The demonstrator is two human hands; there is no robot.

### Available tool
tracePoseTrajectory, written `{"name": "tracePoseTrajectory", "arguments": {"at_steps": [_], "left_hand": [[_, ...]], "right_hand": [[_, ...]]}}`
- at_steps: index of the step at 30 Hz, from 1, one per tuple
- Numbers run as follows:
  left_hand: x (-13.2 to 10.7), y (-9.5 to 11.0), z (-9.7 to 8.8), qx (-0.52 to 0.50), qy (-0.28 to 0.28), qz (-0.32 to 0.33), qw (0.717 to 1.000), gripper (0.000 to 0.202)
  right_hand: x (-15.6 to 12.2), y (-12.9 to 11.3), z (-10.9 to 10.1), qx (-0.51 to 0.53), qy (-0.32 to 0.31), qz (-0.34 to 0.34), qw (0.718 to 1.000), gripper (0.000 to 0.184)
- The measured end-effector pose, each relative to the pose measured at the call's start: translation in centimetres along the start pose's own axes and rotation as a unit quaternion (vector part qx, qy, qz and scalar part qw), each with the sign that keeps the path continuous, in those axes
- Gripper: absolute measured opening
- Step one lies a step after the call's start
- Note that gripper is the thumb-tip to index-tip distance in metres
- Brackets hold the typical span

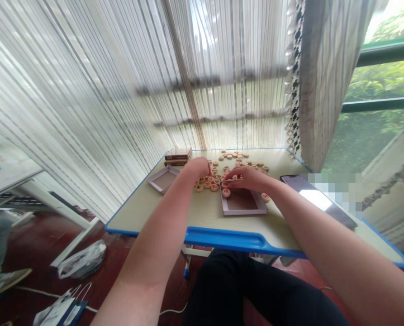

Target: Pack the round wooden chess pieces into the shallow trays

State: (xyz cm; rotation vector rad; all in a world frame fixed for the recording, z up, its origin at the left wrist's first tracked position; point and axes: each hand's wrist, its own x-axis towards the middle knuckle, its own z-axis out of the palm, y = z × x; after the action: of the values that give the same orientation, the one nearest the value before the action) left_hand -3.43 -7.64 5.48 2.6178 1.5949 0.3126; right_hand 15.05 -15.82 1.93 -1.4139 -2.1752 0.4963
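Many round wooden Chinese chess pieces (207,185) with red or dark characters lie loose across the middle and back of the table. My left hand (200,167) reaches in among them from the left, fingers curled down; what they hold, if anything, is hidden. A shallow open box (244,211) stands in front of the pieces. Over its far left corner, my right hand (248,178) pinches a Chinese chess piece (225,184) between thumb and fingers. Just below that, another piece (225,193) sits at the box's left side.
A second shallow tray or lid (150,182) lies on the left, with stacked brown boxes (178,156) behind it. To the right are a single piece (265,197) and a large tablet or phone (319,199). A blue trough (225,238) edges the table's front.
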Motion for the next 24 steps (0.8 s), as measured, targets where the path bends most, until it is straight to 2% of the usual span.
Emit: {"name": "tracePoseTrajectory", "arguments": {"at_steps": [1, 3, 7, 13, 17, 24], "left_hand": [[-0.3, 0.2, -0.4, 0.035, -0.067, -0.002, 0.997, 0.018], [-1.0, 0.5, -1.0, 0.057, -0.133, 0.017, 0.989, 0.019], [-1.9, 0.6, -1.7, 0.043, -0.200, 0.039, 0.978, 0.017], [-1.9, 0.2, -1.7, 0.063, -0.213, 0.045, 0.974, 0.020], [-1.6, 0.0, -1.0, 0.063, -0.213, 0.082, 0.972, 0.033], [-0.7, -0.4, 0.5, 0.077, -0.218, 0.088, 0.969, 0.037]], "right_hand": [[0.0, 0.0, 0.0, 0.000, 0.001, -0.006, 1.000, 0.028], [0.0, -0.1, -0.1, 0.002, 0.000, -0.024, 1.000, 0.025], [0.0, -0.4, -0.1, 0.004, -0.007, -0.043, 0.999, 0.022], [0.0, -0.3, -0.2, 0.023, -0.015, -0.061, 0.998, 0.029], [-0.1, -0.4, -0.5, 0.002, 0.014, -0.010, 1.000, 0.034], [-0.1, 0.1, -0.4, -0.054, -0.007, 0.053, 0.997, 0.027]]}}
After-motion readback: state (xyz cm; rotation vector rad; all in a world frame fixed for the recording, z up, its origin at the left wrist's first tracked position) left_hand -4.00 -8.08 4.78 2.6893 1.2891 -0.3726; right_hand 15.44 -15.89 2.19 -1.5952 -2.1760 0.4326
